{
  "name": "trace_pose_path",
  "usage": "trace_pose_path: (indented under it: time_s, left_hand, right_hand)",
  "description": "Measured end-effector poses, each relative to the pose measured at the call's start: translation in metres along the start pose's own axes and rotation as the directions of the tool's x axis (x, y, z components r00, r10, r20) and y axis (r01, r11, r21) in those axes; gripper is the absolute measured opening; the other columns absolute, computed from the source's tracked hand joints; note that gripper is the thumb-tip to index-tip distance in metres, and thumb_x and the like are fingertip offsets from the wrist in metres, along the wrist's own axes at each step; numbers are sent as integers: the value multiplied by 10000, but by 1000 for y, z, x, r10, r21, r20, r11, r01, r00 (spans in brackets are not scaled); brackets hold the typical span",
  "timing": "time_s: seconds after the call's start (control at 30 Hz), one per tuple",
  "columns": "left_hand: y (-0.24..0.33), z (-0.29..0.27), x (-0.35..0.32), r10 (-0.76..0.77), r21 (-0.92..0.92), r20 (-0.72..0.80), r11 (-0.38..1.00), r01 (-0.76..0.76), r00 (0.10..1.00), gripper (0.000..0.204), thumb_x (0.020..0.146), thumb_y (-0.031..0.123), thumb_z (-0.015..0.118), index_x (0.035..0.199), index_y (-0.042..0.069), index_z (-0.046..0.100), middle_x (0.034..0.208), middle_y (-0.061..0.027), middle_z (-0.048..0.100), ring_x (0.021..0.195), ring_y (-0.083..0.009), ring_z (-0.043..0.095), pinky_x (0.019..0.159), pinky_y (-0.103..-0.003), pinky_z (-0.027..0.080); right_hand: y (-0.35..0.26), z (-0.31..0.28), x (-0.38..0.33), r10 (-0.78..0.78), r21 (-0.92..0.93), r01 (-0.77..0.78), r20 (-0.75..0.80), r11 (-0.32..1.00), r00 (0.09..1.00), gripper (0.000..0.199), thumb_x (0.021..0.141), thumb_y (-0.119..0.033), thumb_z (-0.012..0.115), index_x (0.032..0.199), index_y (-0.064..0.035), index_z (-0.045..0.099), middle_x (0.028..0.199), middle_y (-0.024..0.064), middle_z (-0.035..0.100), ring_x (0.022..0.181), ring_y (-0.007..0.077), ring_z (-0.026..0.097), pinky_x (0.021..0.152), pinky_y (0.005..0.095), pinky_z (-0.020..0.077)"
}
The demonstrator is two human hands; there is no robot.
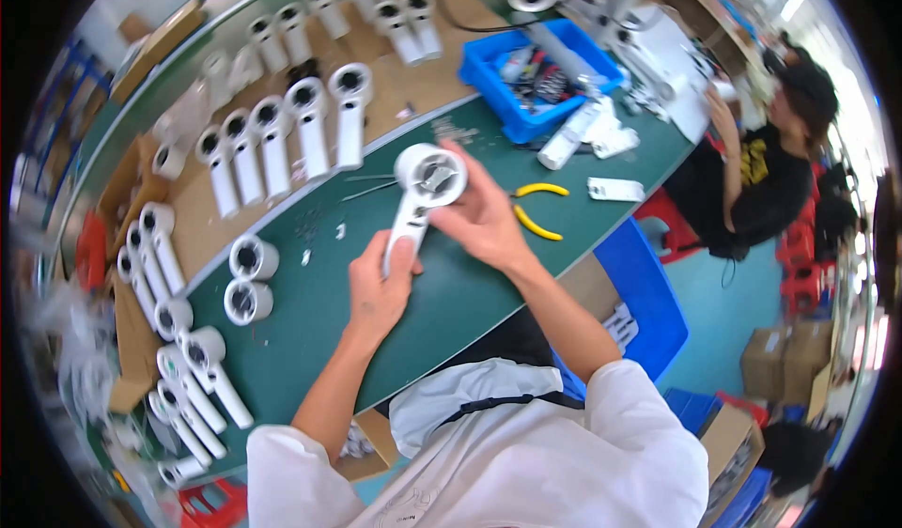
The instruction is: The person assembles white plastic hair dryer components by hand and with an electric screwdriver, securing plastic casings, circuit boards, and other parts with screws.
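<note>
White dryer shell (pixel 420 199) slanting handle-down; left hand (pixel 376 288) clamped on handle, right hand (pixel 481 216) fingers closed round head.

A white hair-dryer housing (pixel 425 193) lies over a dark green tabletop (pixel 451 293), with yellow-handled pliers (pixel 537 210) and a blue bin (pixel 538 75) at one o'clock.

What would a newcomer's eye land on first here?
First, the white hair-dryer body held mid-bench over the green mat: left hand on its handle, right hand at its round head. Next, rows of matching white bodies on brown board at upper left, and the blue parts bin beyond.
</note>
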State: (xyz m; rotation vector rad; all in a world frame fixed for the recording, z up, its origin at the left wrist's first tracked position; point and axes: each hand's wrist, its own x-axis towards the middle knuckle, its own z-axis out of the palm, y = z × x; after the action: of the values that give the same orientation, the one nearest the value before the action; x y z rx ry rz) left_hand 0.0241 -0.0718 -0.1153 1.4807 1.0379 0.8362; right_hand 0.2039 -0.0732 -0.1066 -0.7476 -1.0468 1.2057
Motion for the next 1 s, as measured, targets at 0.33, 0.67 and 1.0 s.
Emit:
trace_pose_path:
  time_s: [0.33,0.67,1.0]
  left_hand:
    - [2,14,4,26,-258,84,966,-3,996,368,1023,366,383,1018,15,494,739,-62,538,466,-83,453,364,-203,314]
    - [-12,17,-3,88,-108,-75,989,-96,993,338,1002,336,444,1154,35,465,742,-46,518,438,-68,421,331,-194,285]
    - [-11,20,4,114,-29,-191,992,-122,975,480,988,492,408,1066,32,524,647,-30,502,413,-81,423,326,-196,279]
  right_hand:
    - [5,-9,6,-189,-345,201,70,917,980,775,822,-39,682,1475,-78,268,1319,135,393,952,193,627,792,302,535]
    - [12,-7,-7,-332,-413,364,150,834,931,826,774,-145,691,1462,-28,249,1381,220,387,939,363,618,847,393,498]
    - [17,-9,-5,-415,-496,441,169,748,894,895,784,-187,661,1495,-53,135,1344,254,368,904,433,584,832,429,476]
